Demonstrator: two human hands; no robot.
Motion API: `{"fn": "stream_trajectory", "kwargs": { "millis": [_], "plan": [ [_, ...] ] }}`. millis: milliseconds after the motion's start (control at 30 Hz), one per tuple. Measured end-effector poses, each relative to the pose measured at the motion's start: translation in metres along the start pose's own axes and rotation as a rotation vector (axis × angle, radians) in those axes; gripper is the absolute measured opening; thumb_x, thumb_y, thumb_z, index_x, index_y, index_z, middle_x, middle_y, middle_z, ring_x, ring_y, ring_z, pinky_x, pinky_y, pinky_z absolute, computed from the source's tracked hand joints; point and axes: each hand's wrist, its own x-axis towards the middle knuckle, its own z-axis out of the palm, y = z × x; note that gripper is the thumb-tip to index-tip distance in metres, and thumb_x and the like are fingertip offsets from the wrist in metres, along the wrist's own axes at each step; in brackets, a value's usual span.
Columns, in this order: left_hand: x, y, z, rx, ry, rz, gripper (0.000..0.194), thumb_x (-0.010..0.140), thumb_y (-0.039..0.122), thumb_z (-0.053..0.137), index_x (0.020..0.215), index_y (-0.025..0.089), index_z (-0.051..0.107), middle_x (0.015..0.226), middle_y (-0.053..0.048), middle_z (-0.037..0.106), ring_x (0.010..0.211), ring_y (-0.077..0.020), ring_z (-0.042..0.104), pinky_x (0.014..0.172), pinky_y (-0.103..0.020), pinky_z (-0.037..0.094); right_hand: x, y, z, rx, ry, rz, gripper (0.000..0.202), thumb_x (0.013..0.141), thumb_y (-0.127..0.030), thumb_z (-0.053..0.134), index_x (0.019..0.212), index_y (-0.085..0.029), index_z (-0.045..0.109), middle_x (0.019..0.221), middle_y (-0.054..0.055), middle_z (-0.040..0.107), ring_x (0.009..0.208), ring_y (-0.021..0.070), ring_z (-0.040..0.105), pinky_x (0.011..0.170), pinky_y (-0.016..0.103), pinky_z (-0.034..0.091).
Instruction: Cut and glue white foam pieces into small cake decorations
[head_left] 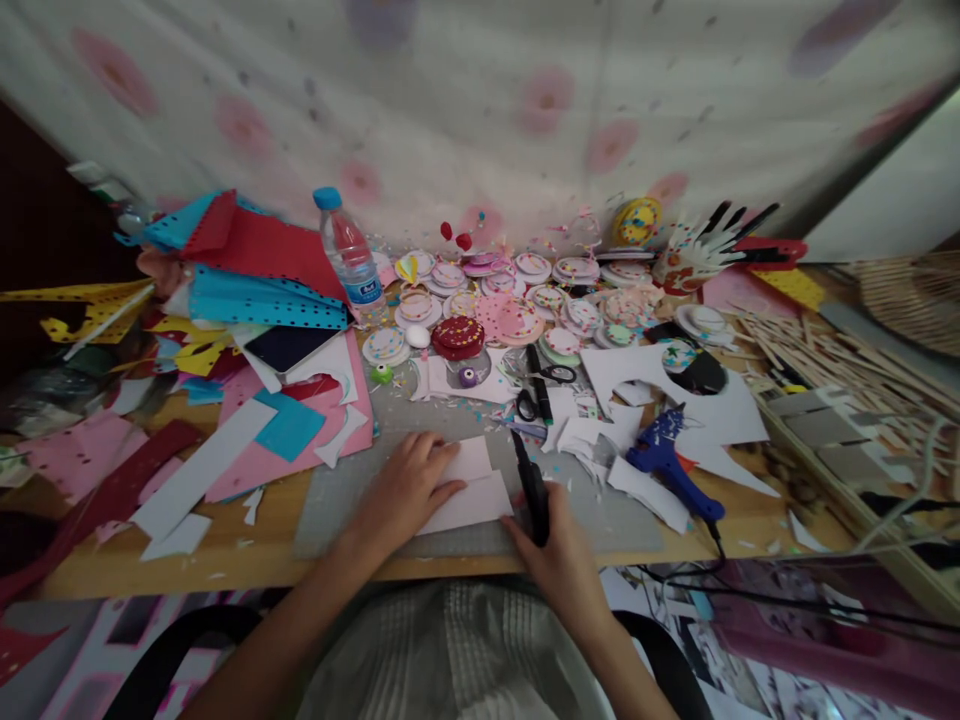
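My left hand point(409, 480) lies on white paper point(469, 505) on the grey cutting mat point(334, 510), fingers stretched out and thumb apart, pressing it down. The paper shows as two overlapping or stepped parts. My right hand point(555, 540) is closed around a long black tool point(532, 490) that looks like a utility knife. It stands upright-tilted just right of the paper, and my right thumb is near the paper's right corner. Whether its tip touches the mat I cannot tell. Beyond my hands lie scissors point(555, 374) and a black marker point(538, 385).
A blue glue gun point(671, 465) with a cord lies right among white paper scraps point(600, 440). Decorated paper hats point(457, 338) crowd the back beside a water bottle point(352, 255). A phone point(292, 347) and coloured sheets point(262, 250) are left; wooden sticks point(832, 365) are right.
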Motion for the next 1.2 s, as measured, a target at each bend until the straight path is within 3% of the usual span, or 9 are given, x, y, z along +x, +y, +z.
{"fn": "stream_trajectory", "kwargs": {
  "millis": [167, 267, 433, 600, 833, 1000, 1200],
  "plan": [
    [0.01, 0.007, 0.007, 0.009, 0.011, 0.005, 0.036, 0.091, 0.035, 0.056, 0.122, 0.018, 0.058, 0.12, -0.012, 0.057, 0.114, -0.0257, 0.051, 0.098, -0.043, 0.045, 0.003, -0.003, 0.0, -0.025, -0.04, 0.001, 0.025, 0.086, -0.034, 0.051, 0.106, -0.022, 0.043, 0.099, 0.007, 0.068, 0.081, 0.0246, 0.067, 0.071, 0.034, 0.049],
    [0.004, 0.009, 0.007, 0.017, -0.011, 0.023, 0.046, 0.09, 0.043, 0.055, 0.129, 0.018, 0.054, 0.129, -0.015, 0.055, 0.12, -0.0289, 0.049, 0.101, -0.047, 0.042, 0.003, -0.004, 0.0, -0.026, -0.042, 0.0, 0.024, 0.086, -0.033, 0.051, 0.106, -0.022, 0.042, 0.101, 0.006, 0.068, 0.083, 0.0246, 0.067, 0.074, 0.034, 0.048],
    [-0.016, 0.001, 0.004, 0.067, -0.082, 0.053, 0.067, 0.089, 0.053, 0.053, 0.144, 0.021, 0.036, 0.151, -0.015, 0.037, 0.137, -0.0307, 0.035, 0.109, -0.05, 0.033, 0.005, -0.001, -0.001, -0.037, -0.042, -0.023, 0.023, 0.086, -0.034, 0.052, 0.103, -0.023, 0.043, 0.097, 0.005, 0.068, 0.08, 0.0239, 0.067, 0.071, 0.033, 0.049],
    [-0.023, -0.009, 0.007, 0.146, -0.134, 0.064, 0.082, 0.084, 0.066, 0.049, 0.149, 0.02, 0.027, 0.157, -0.013, 0.027, 0.143, -0.0338, 0.024, 0.113, -0.051, 0.026, 0.006, 0.003, -0.002, -0.031, -0.029, -0.057, 0.021, 0.084, -0.036, 0.053, 0.099, -0.024, 0.043, 0.089, 0.003, 0.068, 0.073, 0.0228, 0.068, 0.067, 0.032, 0.049],
    [-0.022, -0.006, 0.011, 0.219, -0.138, 0.079, 0.073, 0.088, 0.061, 0.047, 0.145, 0.017, 0.036, 0.153, -0.015, 0.034, 0.139, -0.0354, 0.032, 0.108, -0.05, 0.031, 0.008, 0.005, -0.002, -0.024, -0.036, -0.079, 0.019, 0.085, -0.035, 0.053, 0.098, -0.025, 0.044, 0.088, 0.003, 0.069, 0.077, 0.0236, 0.07, 0.066, 0.03, 0.05],
    [-0.022, -0.006, 0.01, 0.181, -0.166, 0.105, 0.087, 0.082, 0.071, 0.044, 0.147, 0.014, 0.031, 0.155, -0.018, 0.029, 0.14, -0.0389, 0.028, 0.109, -0.054, 0.029, 0.009, 0.005, -0.002, -0.05, -0.032, -0.05, 0.017, 0.084, -0.033, 0.054, 0.096, -0.026, 0.045, 0.087, 0.002, 0.069, 0.073, 0.0239, 0.069, 0.064, 0.031, 0.049],
    [-0.026, -0.007, 0.011, 0.144, -0.151, 0.113, 0.078, 0.09, 0.06, 0.044, 0.15, 0.015, 0.022, 0.158, -0.016, 0.021, 0.145, -0.0349, 0.014, 0.114, -0.05, 0.022, 0.011, -0.001, -0.001, -0.052, -0.039, -0.033, 0.014, 0.082, -0.032, 0.055, 0.093, -0.027, 0.048, 0.084, 0.001, 0.07, 0.074, 0.0251, 0.069, 0.067, 0.033, 0.049]
  ]
}}
